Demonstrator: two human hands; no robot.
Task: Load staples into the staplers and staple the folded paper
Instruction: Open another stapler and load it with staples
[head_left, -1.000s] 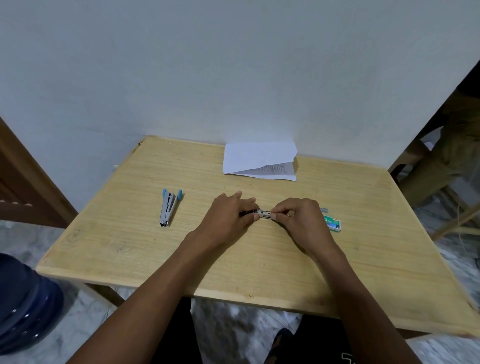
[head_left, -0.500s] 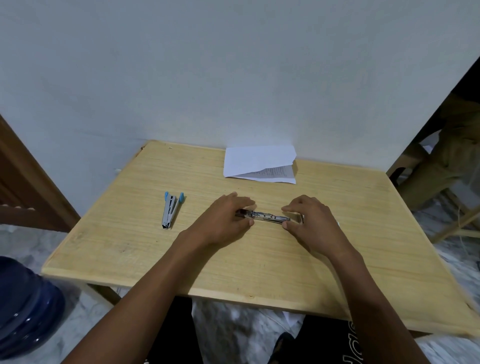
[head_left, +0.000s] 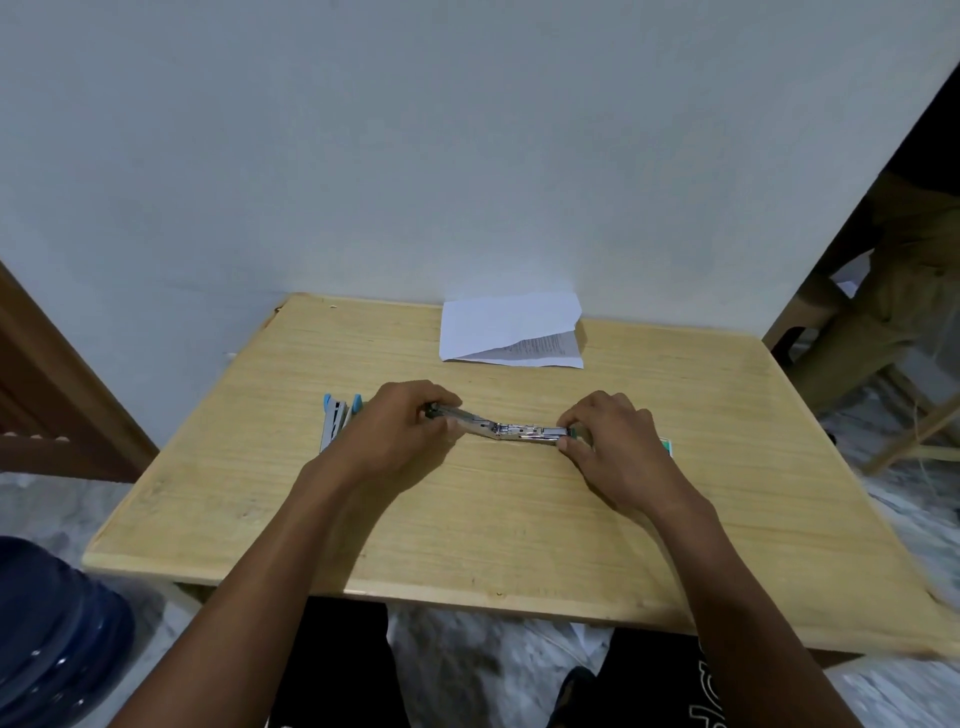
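Loading step; left hand (head_left: 400, 436) and right hand (head_left: 613, 447) each pinch an end of the splayed-open silver metal stapler (head_left: 506, 428). Next move likely calls for seating staples inside.

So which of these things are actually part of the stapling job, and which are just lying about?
Part of the job: metal stapler, opened out, gripped at its ends by the left hand and right hand; blue stapler; folded paper; green staple box, mostly hidden behind the right hand.
Just lying about: blue jug on the floor; wooden frame at the left.
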